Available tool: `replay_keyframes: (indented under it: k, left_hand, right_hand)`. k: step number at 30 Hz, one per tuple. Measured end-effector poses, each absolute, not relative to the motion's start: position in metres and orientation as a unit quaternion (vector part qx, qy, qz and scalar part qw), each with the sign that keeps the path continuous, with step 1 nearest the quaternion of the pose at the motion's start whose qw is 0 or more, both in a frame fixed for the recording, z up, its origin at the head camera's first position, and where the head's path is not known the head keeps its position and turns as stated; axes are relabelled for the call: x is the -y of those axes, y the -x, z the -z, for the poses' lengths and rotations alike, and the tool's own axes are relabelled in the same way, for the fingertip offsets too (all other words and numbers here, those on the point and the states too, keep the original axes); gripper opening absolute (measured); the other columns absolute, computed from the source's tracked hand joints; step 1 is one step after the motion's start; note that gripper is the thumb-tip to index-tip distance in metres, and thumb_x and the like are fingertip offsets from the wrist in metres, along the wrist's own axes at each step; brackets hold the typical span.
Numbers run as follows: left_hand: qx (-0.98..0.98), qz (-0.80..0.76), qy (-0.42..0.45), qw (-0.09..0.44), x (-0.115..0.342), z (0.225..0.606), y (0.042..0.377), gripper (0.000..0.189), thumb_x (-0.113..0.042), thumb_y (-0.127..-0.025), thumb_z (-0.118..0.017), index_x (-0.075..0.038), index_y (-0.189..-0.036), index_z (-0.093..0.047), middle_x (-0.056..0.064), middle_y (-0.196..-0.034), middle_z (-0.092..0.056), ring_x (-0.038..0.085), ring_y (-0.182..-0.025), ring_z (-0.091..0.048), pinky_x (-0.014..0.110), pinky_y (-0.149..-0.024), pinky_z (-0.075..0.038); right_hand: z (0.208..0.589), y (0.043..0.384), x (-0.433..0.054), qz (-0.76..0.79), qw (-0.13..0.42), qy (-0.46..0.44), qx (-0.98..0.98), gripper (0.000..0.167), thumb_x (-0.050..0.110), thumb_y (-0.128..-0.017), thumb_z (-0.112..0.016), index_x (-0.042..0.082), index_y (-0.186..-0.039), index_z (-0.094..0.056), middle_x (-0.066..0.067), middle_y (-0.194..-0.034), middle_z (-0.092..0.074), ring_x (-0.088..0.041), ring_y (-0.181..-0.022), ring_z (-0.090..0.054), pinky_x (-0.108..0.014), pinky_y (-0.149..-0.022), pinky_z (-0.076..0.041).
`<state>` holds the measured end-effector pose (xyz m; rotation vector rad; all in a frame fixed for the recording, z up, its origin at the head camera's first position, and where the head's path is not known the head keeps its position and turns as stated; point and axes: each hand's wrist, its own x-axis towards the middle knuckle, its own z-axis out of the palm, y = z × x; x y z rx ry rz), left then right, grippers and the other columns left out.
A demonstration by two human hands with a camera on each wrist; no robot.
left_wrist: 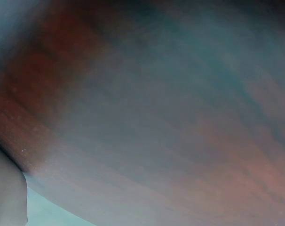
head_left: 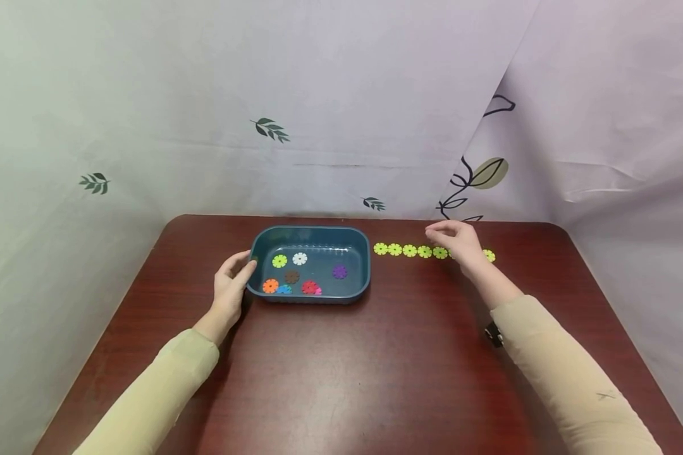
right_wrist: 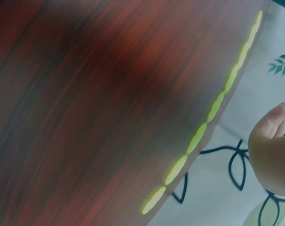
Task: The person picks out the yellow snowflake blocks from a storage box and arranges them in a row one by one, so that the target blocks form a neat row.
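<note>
My left hand [head_left: 231, 285] grips the left rim of a dark blue plastic basin [head_left: 310, 298], its thumb over the edge. Inside lie several flower-shaped plastic discs: a yellow-green disc [head_left: 279, 261], a white disc [head_left: 300, 258], a brown disc [head_left: 291, 277], an orange disc [head_left: 270, 286], a purple disc [head_left: 339, 272], and red, blue and pink ones along the near wall. My right hand [head_left: 458, 242] hovers over a row of yellow-green discs [head_left: 410, 251], hiding part of it. Its fingers [right_wrist: 276, 122] are loosely bent, with nothing visible between them.
The dark red wooden table [head_left: 330, 366] reaches back to pale cloth [head_left: 341, 126] printed with leaves. The row runs from the basin's right side along the far edge. The left wrist view is mostly blurred.
</note>
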<state>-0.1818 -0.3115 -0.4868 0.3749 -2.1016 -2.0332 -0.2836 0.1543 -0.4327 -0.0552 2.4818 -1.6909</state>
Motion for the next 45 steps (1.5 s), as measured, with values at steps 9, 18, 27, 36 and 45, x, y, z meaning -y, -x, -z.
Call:
replay_keyframes:
  k: [9,18,27,36,45]
  left_hand:
    - [0.706,0.689,-0.129,0.098,0.311,0.487,0.182,0.04,-0.015,-0.108,-0.062,0.001,-0.144,-0.059,-0.018,-0.111,-0.066,0.002,-0.102,-0.061,0.013,-0.085,-0.053]
    - [0.702,0.693,-0.127,0.103,0.312,0.489,0.182,0.04,-0.015,-0.108,-0.063,0.001,-0.143,-0.059,-0.016,-0.112,-0.066,0.003,-0.103,-0.062,0.013,-0.084,-0.054]
    - [0.702,0.695,-0.121,0.102,0.312,0.489,0.182,0.041,-0.014,-0.108,-0.062,0.003,-0.144,-0.058,-0.015,-0.113,-0.066,0.003,-0.103,-0.061,0.012,-0.084,-0.054]
    - [0.704,0.693,-0.122,0.096,0.312,0.489,0.183,0.041,-0.015,-0.108,-0.062,0.002,-0.145,-0.057,-0.015,-0.112,-0.065,0.005,-0.103,-0.061,0.013,-0.085,-0.053]
    - [0.705,0.692,-0.122,0.097,0.311,0.488,0.181,0.039,-0.015,-0.108,-0.062,0.002,-0.144,-0.058,-0.016,-0.111,-0.065,0.006,-0.102,-0.062,0.013,-0.084,-0.054]
  right_hand:
    - [0.43,0.279,-0.128,0.584,0.08,0.04,-0.807,0.037,0.017,-0.105,-0.07,-0.009,-0.13,-0.068,0.021,-0.09,-0.071,-0.001,-0.091,-0.076,-0.028,-0.097,-0.059]
    - [0.431,0.278,-0.103,0.579,0.08,0.057,-0.81,0.034,0.019,-0.103,-0.073,-0.006,-0.126,-0.072,0.007,-0.101,-0.076,-0.017,-0.103,-0.076,-0.041,-0.102,-0.059]
    - [0.429,0.273,-0.078,0.584,0.09,0.076,-0.803,0.032,0.018,-0.102,-0.074,-0.004,-0.124,-0.073,-0.006,-0.11,-0.079,-0.041,-0.114,-0.071,-0.05,-0.102,-0.058]
    - [0.427,0.267,-0.05,0.594,0.094,0.092,-0.794,0.024,0.014,-0.1,-0.075,-0.002,-0.118,-0.077,-0.018,-0.113,-0.077,-0.041,-0.108,-0.069,-0.054,-0.098,-0.058]
    - [0.421,0.262,-0.024,0.61,0.104,0.122,-0.776,0.025,0.01,-0.1,-0.076,-0.006,-0.119,-0.075,-0.022,-0.108,-0.077,-0.047,-0.103,-0.068,-0.054,-0.097,-0.059]
